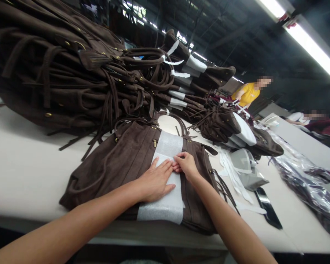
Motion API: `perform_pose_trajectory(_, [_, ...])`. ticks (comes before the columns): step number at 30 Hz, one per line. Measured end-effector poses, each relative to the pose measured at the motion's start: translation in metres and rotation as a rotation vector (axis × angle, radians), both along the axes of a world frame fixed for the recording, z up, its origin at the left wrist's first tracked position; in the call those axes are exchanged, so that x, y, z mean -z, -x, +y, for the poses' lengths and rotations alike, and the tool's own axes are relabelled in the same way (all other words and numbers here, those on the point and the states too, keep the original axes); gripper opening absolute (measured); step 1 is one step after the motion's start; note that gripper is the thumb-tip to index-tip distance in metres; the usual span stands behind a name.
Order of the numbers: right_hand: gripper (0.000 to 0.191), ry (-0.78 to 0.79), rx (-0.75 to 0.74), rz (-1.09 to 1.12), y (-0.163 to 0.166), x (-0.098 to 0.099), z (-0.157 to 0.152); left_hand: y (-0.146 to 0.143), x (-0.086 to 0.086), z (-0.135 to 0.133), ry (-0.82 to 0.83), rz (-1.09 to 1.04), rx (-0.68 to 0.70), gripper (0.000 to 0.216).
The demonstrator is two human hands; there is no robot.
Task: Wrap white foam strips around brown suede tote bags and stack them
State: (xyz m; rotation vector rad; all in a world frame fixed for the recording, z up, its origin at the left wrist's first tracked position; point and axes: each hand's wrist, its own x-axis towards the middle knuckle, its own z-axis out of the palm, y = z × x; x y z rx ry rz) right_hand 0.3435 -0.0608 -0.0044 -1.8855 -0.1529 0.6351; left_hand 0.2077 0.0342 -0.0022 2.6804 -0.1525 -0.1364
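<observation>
A dark brown suede-like handbag lies flat at the table's front edge, its looped handles pointing away from me. Around its middle runs a white foam wrap. My left hand rests flat on that wrap, fingers stretched out. Just right of its fingertips, my right hand has its fingers bent and pinched together at the wrap's upper layer. Whatever sits between those fingertips is too small to make out. Thin dark straps hang from the bag's right side.
Stacked brown handbags rise along the back and left of the table. To the right are white strips, a clear tape dispenser, a dark flat object and plastic-wrapped goods. A person in yellow stands beyond.
</observation>
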Motion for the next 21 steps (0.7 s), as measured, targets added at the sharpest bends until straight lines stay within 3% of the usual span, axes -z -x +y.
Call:
perform_pose_trajectory(6, [0.022, 0.178, -0.113, -0.087, -0.011, 0.002, 0.001, 0.001, -0.001, 0.000, -0.004, 0.014, 0.003, 0.069])
perform_pose_trajectory(15, [0.034, 0.454, -0.245, -0.398, -0.013, -0.005, -0.012, 0.001, 0.001, 0.000, -0.025, 0.005, 0.017, 0.070])
perform_pose_trajectory(21, [0.029, 0.489, -0.241, -0.495, -0.001, 0.000, -0.021, 0.001, 0.002, 0.001, -0.014, -0.001, 0.020, 0.071])
